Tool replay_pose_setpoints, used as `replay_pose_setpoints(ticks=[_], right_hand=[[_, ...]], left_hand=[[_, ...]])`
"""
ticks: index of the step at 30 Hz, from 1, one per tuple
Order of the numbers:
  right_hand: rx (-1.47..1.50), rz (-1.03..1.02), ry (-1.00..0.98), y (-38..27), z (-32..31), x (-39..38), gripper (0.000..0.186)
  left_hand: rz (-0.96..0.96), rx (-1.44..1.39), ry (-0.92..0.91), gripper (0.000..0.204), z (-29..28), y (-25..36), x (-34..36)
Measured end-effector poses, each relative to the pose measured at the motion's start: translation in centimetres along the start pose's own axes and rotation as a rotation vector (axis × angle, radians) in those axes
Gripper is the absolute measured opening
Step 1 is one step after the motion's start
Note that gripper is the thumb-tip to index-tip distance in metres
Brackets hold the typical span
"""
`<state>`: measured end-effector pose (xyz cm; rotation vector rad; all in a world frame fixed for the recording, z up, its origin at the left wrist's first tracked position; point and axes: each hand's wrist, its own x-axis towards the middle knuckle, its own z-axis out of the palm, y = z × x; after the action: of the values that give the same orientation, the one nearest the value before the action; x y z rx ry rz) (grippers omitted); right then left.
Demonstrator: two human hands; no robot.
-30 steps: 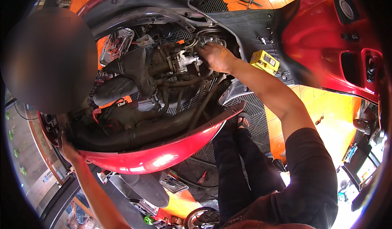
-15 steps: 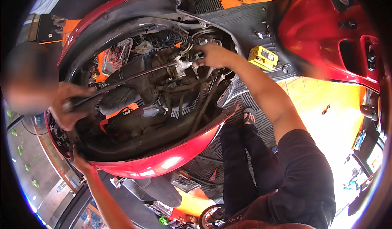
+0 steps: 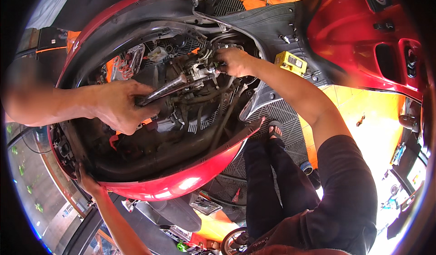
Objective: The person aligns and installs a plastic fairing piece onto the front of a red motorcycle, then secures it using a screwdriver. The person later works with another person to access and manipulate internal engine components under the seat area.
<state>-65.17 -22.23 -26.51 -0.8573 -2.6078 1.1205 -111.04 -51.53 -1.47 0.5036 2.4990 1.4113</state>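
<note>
**Entry: open scooter shell, two hands plus a helper's**

Head view.
- Right hand: your arm reaches in from the lower right. The fingers are curled against the metal fitting at the middle of the engine bay. Whether they pinch it or only press on it cannot be told.
- Left hand: low on the left, fingers hooked over the rim of the red shell, closed on it and well apart from the fitting.
- Co-worker's hand: comes in from the left edge, fisted round the handle of a long metal tool.
- Key relation: the tool's long axis runs from lower left up to the right and ends at the fitting, just beside your right hand. That hand is much the nearer of your two.
- Nearby: a yellow box on the black ribbed mat, to the right of your forearm.
- Hidden: the tool's tip and the fitting's far side are lost among hoses and cables. Your right fingertips are covered by the hand itself.
</note>
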Motion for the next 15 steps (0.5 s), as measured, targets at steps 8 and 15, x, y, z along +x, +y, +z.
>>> replay_pose_setpoints(ticks=[8, 15], right_hand=[[0.050, 0.081, -0.016, 0.8, 0.8, 0.7, 0.041], [0.230, 0.164, -0.356, 1.1, -1.8, 3.7, 0.041]], left_hand=[[-0.006, 0.043, -0.008, 0.038, 0.5, 0.7, -0.4], [-0.011, 0.077, -0.031, 0.037, 1.3, 1.2, -1.6]])
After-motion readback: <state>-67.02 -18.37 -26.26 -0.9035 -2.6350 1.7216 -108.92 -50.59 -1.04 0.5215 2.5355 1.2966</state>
